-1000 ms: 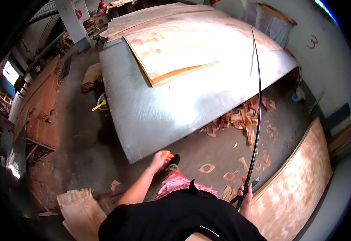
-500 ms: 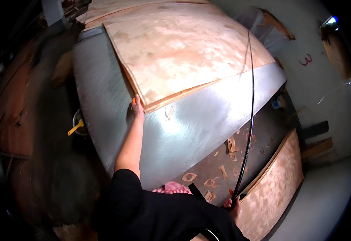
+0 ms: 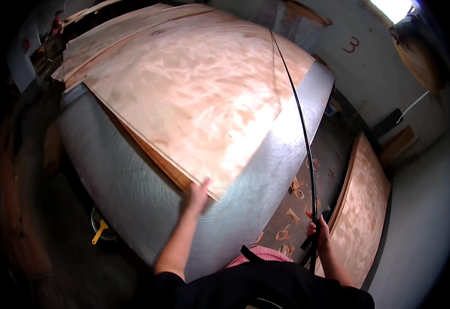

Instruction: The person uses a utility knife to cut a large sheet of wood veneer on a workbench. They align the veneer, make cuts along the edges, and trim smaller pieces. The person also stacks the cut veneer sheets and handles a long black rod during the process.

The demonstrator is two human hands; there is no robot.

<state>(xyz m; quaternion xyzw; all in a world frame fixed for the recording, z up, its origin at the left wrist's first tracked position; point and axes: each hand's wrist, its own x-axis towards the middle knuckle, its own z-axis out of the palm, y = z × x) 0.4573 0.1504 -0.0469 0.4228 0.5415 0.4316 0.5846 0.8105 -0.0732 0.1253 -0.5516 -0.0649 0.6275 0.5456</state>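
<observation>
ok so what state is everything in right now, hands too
left hand: gripping the top wood sheet near its corner
right hand: closed around the black rod
top wood sheet: overlying the metal tabletop
black rod: raised, thin end over the sheet
metal tabletop: partly covered
yellow tool: untouched
floor scraps: scattered
wood sheets at right: stacked

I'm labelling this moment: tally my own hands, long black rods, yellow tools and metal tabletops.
Hands: 2 (left hand at a wood sheet, right hand on the rod)
Long black rod: 1
Yellow tool: 1
Metal tabletop: 1
Total: 5
</observation>
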